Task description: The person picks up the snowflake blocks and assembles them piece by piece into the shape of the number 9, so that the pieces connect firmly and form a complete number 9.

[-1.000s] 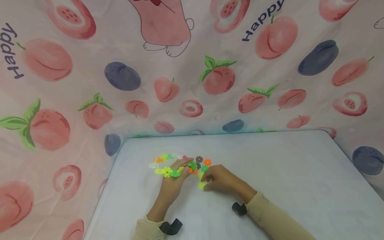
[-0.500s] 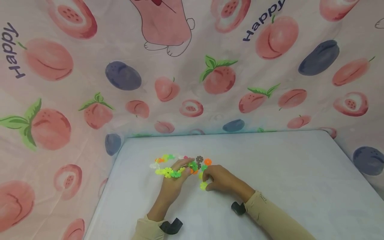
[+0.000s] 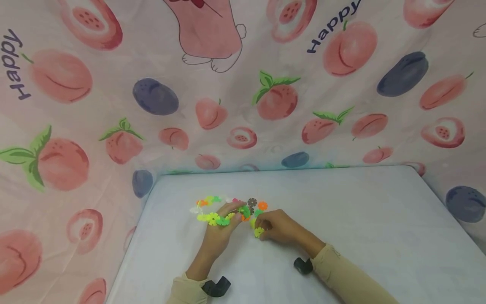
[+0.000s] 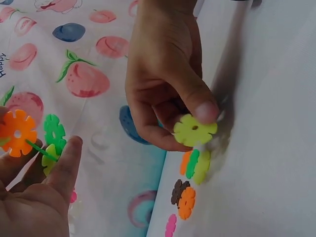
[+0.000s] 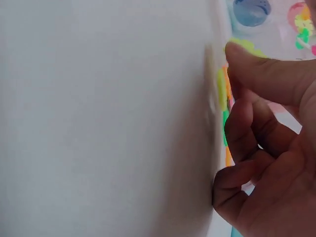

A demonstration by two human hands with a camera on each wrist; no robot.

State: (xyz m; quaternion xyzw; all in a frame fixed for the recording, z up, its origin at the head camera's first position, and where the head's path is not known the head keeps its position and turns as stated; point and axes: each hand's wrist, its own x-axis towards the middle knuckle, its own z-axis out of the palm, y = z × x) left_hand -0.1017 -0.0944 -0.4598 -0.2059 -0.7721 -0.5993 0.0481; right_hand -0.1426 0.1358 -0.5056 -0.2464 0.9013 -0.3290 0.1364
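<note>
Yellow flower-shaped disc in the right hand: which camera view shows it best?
Left wrist: the yellow flower-shaped disc appears large, its notches and center hole clear. The head view shows it very small; in the right wrist view, the right hand hides part of it.

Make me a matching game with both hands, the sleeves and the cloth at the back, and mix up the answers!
Column one:
1. left hand
2. right hand
3. sleeves
4. cloth at the back

Column two:
A. beige
B. pinches a yellow flower disc
C. printed with fruit pictures
D. holds flower discs of several colours

Right pairs: 1-D, 2-B, 3-A, 4-C.
</note>
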